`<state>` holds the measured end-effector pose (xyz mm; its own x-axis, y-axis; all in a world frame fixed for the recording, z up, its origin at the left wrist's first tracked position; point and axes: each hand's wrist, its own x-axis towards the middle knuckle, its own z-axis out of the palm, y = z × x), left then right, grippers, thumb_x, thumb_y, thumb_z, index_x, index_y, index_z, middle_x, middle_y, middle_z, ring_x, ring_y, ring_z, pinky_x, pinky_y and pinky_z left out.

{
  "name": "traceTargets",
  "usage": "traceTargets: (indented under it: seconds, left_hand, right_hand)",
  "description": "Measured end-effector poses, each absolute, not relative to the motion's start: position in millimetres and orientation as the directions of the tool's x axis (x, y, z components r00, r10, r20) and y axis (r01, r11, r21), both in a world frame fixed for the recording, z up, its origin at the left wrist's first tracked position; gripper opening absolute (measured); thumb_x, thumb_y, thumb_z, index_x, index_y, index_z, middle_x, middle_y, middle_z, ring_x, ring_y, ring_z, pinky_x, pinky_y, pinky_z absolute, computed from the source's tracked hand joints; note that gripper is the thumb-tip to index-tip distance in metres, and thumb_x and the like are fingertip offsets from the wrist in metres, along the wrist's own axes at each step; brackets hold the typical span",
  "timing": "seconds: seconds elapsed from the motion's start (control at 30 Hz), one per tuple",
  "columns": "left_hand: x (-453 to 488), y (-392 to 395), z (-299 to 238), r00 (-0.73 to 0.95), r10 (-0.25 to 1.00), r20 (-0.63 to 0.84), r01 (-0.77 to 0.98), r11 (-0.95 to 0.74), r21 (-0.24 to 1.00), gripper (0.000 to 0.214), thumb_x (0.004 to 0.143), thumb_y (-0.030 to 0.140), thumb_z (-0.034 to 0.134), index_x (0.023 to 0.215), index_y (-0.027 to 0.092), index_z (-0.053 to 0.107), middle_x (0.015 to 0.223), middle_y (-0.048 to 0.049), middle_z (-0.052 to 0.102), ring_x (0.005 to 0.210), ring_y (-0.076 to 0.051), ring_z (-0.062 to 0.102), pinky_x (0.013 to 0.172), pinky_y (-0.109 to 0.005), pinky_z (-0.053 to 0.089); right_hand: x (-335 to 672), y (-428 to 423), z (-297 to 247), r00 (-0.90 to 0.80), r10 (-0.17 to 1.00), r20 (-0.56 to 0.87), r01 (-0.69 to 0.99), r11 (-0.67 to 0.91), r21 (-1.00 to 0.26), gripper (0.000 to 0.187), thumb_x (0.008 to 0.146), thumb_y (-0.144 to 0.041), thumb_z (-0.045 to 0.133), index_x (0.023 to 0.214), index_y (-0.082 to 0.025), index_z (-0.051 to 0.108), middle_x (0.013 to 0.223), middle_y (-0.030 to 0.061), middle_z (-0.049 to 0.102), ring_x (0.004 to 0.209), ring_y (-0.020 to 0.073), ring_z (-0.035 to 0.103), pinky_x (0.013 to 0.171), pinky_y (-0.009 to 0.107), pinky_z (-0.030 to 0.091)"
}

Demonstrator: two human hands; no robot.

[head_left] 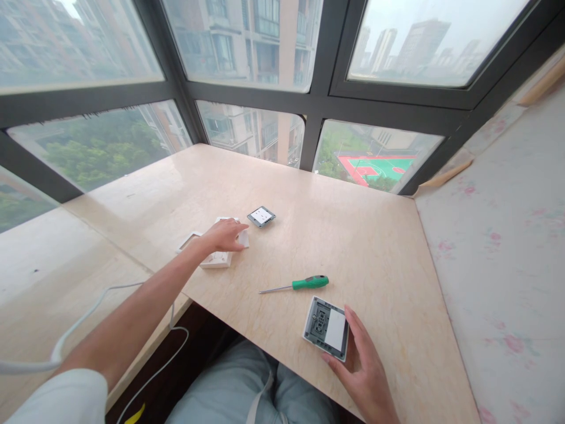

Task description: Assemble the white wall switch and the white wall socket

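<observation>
Filling the foreground, a table (pixel 388 247) lies under the left hand (pixel 224 234), grip unclear, and the right hand (pixel 367 377), pinching a box (pixel 325 327) near the front edge; beyond it is a screwdriver (pixel 311 282); a white piece (pixel 243 239) sits at the left fingertips.

The person's left arm (pixel 145 306) is slanting forward and inward from the lower left, its elbow nearly straight. The left hand (pixel 226 234) is facing palm-down at its end, fingers pointing right and thumb lying below them. Nearer the body, the right hand (pixel 364 371) is pointing up and leftward, thumb and fingers opposing in a wide grip.
</observation>
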<state>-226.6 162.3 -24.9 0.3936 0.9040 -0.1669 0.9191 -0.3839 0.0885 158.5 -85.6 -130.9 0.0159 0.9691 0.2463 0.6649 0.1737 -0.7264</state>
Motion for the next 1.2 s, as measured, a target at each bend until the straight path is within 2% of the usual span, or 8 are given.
traceTargets:
  seconds: [0.17, 0.33, 0.73, 0.83, 0.9, 0.97, 1.07, 1.2]
  left_hand:
    - [-224, 150, -28, 0.402, 0.91, -0.098, 0.915, -0.394, 0.086, 0.053, 0.081, 0.033, 0.06, 0.133, 0.017, 0.06, 0.115, -0.0121, 0.069, 0.112, -0.03, 0.061, 0.1, -0.04, 0.041]
    - [-216, 134, -31, 0.549, 0.825, -0.136, 0.823, -0.505, 0.262, 0.058, 0.081, 0.035, 0.064, 0.136, 0.016, 0.058, 0.133, -0.0143, 0.063, 0.122, -0.029, 0.058, 0.106, -0.039, 0.04]
    - [-190, 115, -38, 0.437, 0.888, -0.142, 0.875, -0.383, 0.297, 0.046, 0.072, 0.024, 0.063, 0.117, 0.02, 0.068, 0.104, -0.0097, 0.071, 0.1, -0.03, 0.066, 0.085, -0.038, 0.05]
    - [-174, 94, -35, 0.41, 0.907, -0.099, 0.853, -0.344, 0.392, 0.041, 0.072, 0.026, 0.062, 0.111, 0.017, 0.069, 0.097, -0.0086, 0.071, 0.09, -0.026, 0.067, 0.081, -0.036, 0.053]
    - [-157, 72, -32, 0.321, 0.943, -0.084, 0.715, -0.183, 0.674, 0.041, 0.072, 0.027, 0.064, 0.11, 0.015, 0.07, 0.093, -0.0078, 0.072, 0.083, -0.022, 0.068, 0.076, -0.033, 0.055]
    - [-137, 47, -31, 0.283, 0.945, -0.164, 0.524, -0.01, 0.852, 0.04, 0.073, 0.032, 0.065, 0.108, 0.013, 0.07, 0.086, -0.006, 0.071, 0.076, -0.019, 0.069, 0.07, -0.031, 0.056]
    - [-104, 13, -33, 0.303, 0.918, -0.256, 0.339, 0.147, 0.929, 0.038, 0.071, 0.03, 0.069, 0.106, 0.015, 0.071, 0.083, -0.0037, 0.071, 0.073, -0.017, 0.069, 0.067, -0.03, 0.057]
    - [-65, -13, -42, 0.205, 0.95, -0.235, 0.294, 0.169, 0.941, 0.039, 0.069, 0.027, 0.07, 0.106, 0.016, 0.072, 0.087, -0.005, 0.072, 0.074, -0.018, 0.069, 0.071, -0.032, 0.059]
  right_hand:
    - [159, -85, -129, 0.023, 0.971, 0.237, 0.659, 0.164, -0.734, 0.075, 0.089, -0.045, 0.066, 0.155, -0.029, 0.033, 0.159, 0.0092, 0.042, 0.146, 0.0343, 0.042, 0.116, 0.056, 0.042]
    - [160, -86, -129, 0.011, 0.973, 0.228, 0.663, 0.164, -0.73, 0.077, 0.088, -0.045, 0.068, 0.155, -0.028, 0.033, 0.159, 0.0102, 0.042, 0.146, 0.0347, 0.041, 0.116, 0.056, 0.042]
    - [158, -85, -123, 0.016, 0.974, 0.227, 0.652, 0.162, -0.741, 0.076, 0.089, -0.041, 0.068, 0.155, -0.029, 0.033, 0.158, 0.0112, 0.042, 0.147, 0.0347, 0.04, 0.116, 0.057, 0.041]
    - [158, -85, -120, 0.015, 0.976, 0.218, 0.649, 0.157, -0.744, 0.077, 0.088, -0.041, 0.069, 0.155, -0.029, 0.033, 0.158, 0.0108, 0.043, 0.146, 0.0347, 0.042, 0.115, 0.056, 0.043]
    - [157, -85, -119, 0.015, 0.977, 0.213, 0.643, 0.154, -0.75, 0.078, 0.087, -0.04, 0.07, 0.155, -0.029, 0.033, 0.158, 0.0109, 0.043, 0.145, 0.0347, 0.043, 0.114, 0.056, 0.043]
    - [157, -85, -118, 0.024, 0.979, 0.205, 0.636, 0.143, -0.758, 0.078, 0.087, -0.039, 0.071, 0.154, -0.029, 0.034, 0.158, 0.0109, 0.043, 0.145, 0.0343, 0.042, 0.116, 0.056, 0.042]
    - [157, -85, -117, 0.023, 0.983, 0.181, 0.627, 0.127, -0.769, 0.078, 0.086, -0.034, 0.072, 0.154, -0.029, 0.034, 0.159, 0.0107, 0.042, 0.147, 0.0332, 0.04, 0.118, 0.055, 0.04]
    - [156, -87, -117, 0.035, 0.985, 0.171, 0.607, 0.115, -0.786, 0.082, 0.085, -0.03, 0.072, 0.156, -0.03, 0.031, 0.16, 0.0097, 0.041, 0.148, 0.0316, 0.038, 0.119, 0.054, 0.038]
